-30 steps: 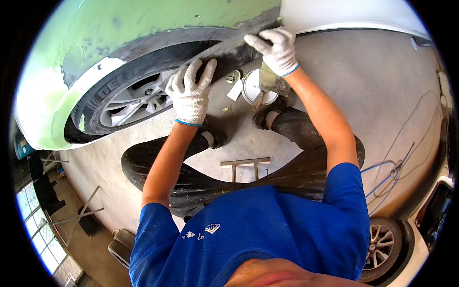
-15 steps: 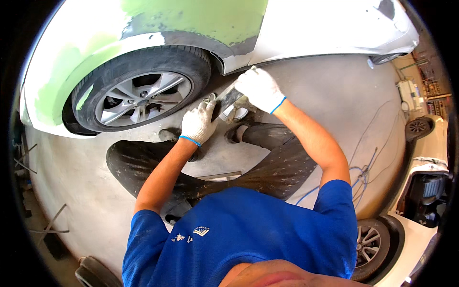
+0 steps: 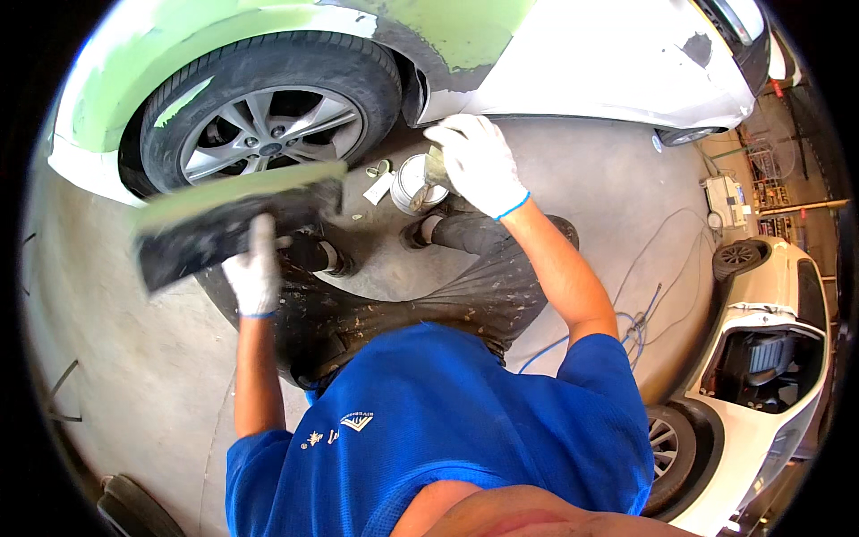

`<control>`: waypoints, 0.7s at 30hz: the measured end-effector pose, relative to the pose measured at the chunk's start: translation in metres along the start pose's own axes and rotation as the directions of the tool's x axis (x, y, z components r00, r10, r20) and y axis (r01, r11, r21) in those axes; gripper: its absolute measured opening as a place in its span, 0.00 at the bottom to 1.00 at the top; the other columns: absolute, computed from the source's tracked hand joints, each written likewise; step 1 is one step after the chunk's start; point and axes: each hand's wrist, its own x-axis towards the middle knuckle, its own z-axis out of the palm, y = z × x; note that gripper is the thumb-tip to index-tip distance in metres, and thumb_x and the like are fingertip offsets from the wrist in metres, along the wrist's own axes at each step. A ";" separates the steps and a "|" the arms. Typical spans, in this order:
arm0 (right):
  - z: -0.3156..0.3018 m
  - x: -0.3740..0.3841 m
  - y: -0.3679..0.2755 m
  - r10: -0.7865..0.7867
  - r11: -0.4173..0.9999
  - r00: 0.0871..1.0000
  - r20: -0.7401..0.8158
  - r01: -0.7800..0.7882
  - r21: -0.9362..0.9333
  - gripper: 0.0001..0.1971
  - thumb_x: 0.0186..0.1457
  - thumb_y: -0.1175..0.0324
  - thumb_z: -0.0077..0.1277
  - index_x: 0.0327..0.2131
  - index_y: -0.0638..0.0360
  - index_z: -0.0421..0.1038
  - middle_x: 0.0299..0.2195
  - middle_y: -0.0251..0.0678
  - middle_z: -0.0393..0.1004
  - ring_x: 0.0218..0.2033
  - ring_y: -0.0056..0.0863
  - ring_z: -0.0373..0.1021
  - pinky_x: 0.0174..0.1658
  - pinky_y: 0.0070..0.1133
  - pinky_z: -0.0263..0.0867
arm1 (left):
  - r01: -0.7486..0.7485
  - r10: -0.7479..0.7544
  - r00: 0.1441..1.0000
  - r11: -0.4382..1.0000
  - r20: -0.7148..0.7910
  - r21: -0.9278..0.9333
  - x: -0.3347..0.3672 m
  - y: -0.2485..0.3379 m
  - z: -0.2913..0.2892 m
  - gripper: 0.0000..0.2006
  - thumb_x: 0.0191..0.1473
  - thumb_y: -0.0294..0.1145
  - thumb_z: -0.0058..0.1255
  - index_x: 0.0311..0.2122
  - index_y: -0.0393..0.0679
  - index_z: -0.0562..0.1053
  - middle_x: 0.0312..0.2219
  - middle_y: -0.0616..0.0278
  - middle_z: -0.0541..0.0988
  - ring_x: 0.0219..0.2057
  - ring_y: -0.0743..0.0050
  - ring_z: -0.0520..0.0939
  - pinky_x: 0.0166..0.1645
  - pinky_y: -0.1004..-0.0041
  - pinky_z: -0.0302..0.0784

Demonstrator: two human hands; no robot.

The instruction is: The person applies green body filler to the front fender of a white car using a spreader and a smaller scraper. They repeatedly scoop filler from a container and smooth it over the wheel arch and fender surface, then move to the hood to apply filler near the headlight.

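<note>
My left hand (image 3: pixel 254 277), in a white knit glove, is closed on a dark board (image 3: pixel 215 234) whose far edge is smeared pale green. The board is blurred by motion and lies below the car's wheel in the picture. My gloved right hand (image 3: pixel 483 166) is closed on a small putty spreader (image 3: pixel 436 167) with greenish smears; its handle is hidden by the fingers. Just left of the spreader, an open metal can (image 3: pixel 409 186) with a pale rim stands on the floor. Ahead is a white car (image 3: pixel 591 67) with green putty and grey patches.
The car's wheel (image 3: pixel 273 125) stands close ahead on the left. A roll of tape (image 3: pixel 378 167) and a white card (image 3: pixel 379 188) lie beside the can. Blue hose (image 3: pixel 637 327) and thin cables run over the floor at right. Another light-coloured car (image 3: pixel 756 394) stands at far right.
My left hand has swung left and nearer with the board, away from my right hand. Earlier both hands were close together over the can. The whole view has shifted a little.
</note>
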 end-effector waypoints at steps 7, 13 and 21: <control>0.135 -0.115 0.131 0.519 0.507 0.620 0.589 -0.778 0.371 0.16 0.53 0.73 0.52 0.47 0.57 0.76 0.39 0.35 0.79 0.39 0.27 0.74 0.43 0.26 0.70 | 0.221 -0.292 0.914 0.941 -0.280 -0.257 0.022 -0.044 -0.117 0.21 0.62 0.45 0.57 0.43 0.33 0.79 0.31 0.62 0.81 0.28 0.81 0.75 0.36 0.78 0.71; 0.244 -0.186 0.187 0.667 0.266 0.373 0.645 -0.928 0.261 0.18 0.49 0.74 0.57 0.46 0.55 0.76 0.30 0.28 0.77 0.28 0.18 0.70 0.27 0.20 0.66 | 0.253 -0.300 0.909 0.949 -0.290 -0.190 0.027 -0.054 -0.112 0.17 0.63 0.44 0.54 0.44 0.38 0.78 0.33 0.68 0.77 0.29 0.84 0.71 0.32 0.81 0.65; 0.253 -0.172 0.105 0.873 0.425 0.305 0.381 -0.859 -0.286 0.29 0.44 0.64 0.60 0.54 0.54 0.71 0.53 0.49 0.71 0.54 0.51 0.68 0.56 0.37 0.67 | 0.248 -0.262 0.892 0.965 -0.370 -0.085 0.023 -0.044 -0.108 0.18 0.64 0.44 0.52 0.45 0.38 0.79 0.26 0.70 0.73 0.25 0.85 0.66 0.29 0.81 0.58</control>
